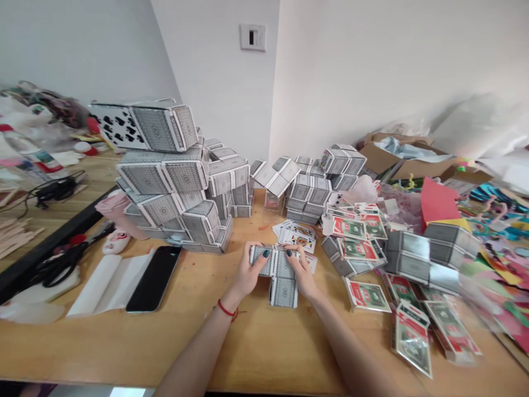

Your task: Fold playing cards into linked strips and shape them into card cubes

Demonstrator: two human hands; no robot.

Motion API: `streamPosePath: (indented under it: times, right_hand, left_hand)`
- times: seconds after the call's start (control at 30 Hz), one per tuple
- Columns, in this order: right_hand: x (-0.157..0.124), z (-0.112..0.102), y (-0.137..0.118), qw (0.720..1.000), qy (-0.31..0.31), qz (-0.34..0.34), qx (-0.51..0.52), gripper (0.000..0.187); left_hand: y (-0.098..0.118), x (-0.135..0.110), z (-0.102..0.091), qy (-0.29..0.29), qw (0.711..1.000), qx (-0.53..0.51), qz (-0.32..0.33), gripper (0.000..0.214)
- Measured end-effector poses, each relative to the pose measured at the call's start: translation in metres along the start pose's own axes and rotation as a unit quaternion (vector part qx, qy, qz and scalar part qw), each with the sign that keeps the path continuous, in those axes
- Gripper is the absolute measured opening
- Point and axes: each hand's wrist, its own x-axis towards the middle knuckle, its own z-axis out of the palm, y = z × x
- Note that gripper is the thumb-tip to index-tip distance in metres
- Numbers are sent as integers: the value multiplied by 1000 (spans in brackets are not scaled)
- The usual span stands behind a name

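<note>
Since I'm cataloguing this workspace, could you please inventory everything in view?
Card piece: one, grey, front centre
Tall card structure: one, mostly grey, left rear
Smaller card structures: several, grey, centre and right
Loose cards: several, white, beyond card piece
Card boxes: several, red and green, right
Phone: one, black, left
Paper: one, white, beside phone
Scissors: one, black, left
Bottle: one, clear, far left
Cartons: about two, brown, right rear
Craft clutter: uncountable, multicoloured, far right
Wall plate: one, white, upper centre
Table: one, brown, beneath
Bracelet: one, red, left wrist
Left hand and right hand: two, green-nailed, holding card piece
</note>
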Motion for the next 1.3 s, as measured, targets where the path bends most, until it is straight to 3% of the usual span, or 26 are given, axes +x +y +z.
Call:
streamPosePath:
  times: [0.2,0.53,0.63,0.7,0.77,0.83,0.93,1.03,1.1,1.2,1.3]
  right_hand:
    - [-1,0,0,999,22,23,-34,28]
    - [6,-13,-1,996,11,26,-79,27]
    - [11,-21,0,999,37,15,-29,27]
    - [16,-24,3,994,86,37,56,28]
    - [21,-25,5,975,141,61,162,31]
    - [23,-24,7,956,156,73,238,31]
    - [22,-22,8,954,112,85,263,29]
    - [17,-20,9,971,62,90,213,41]
    - [14,-18,10,981,24,90,172,54]
    - [13,-12,14,988,4,85,127,50]
    - [14,-7,20,991,21,91,96,45]
  left_hand:
    - [-5,1,4,13,1000,7,-18,24]
    - [-9,7,6,-45,999,-17,1,33]
    - [-8,11,11,-3,996,-87,30,46]
    - [-7,12,12,15,988,-151,37,49]
    - [-6,11,11,-1,982,-188,22,49]
    - [-4,8,12,-40,981,-189,-6,49]
    - [-5,4,16,-80,981,-172,-33,53]
    - [-9,5,15,9,995,-101,-15,42]
    - [-12,8,9,33,998,-59,4,32]
    - [-14,11,-1,-2,999,-26,21,26]
    - [-11,12,-6,-27,999,9,37,22]
